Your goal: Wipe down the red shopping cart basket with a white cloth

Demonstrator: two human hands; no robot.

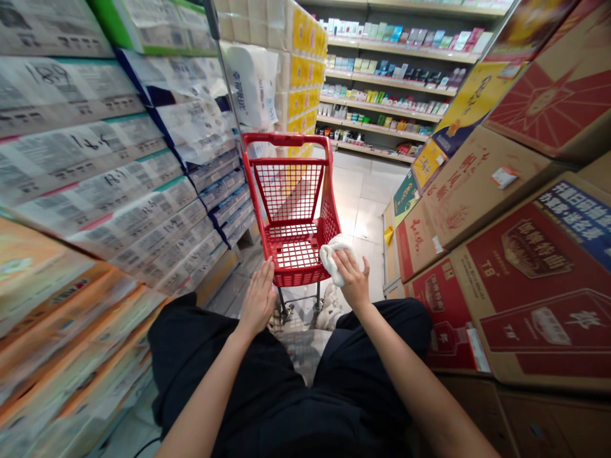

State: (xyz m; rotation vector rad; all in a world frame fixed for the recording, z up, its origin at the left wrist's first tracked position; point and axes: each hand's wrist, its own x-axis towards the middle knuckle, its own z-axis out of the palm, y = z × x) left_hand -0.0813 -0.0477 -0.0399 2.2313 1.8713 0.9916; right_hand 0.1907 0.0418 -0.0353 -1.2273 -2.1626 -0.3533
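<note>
A small red wire shopping cart (291, 191) stands on wheels right in front of my knees, its tall handle rim (286, 138) on the far side. My right hand (351, 278) is shut on a crumpled white cloth (335, 257), pressing it against the cart's near right corner. My left hand (258, 299) has its fingers apart and flat, with the fingertips at the near left side of the red basket. Nothing is in that hand. The cart's lower frame is partly hidden behind my hands.
Stacked wrapped paper packs (109, 172) tower close on the left, and large red-printed cardboard cartons (496, 203) crowd the right. Shelves of small boxes (386, 83) stand at the far end of the tiled aisle (358, 203). A thin metal pole (222, 70) rises behind the cart.
</note>
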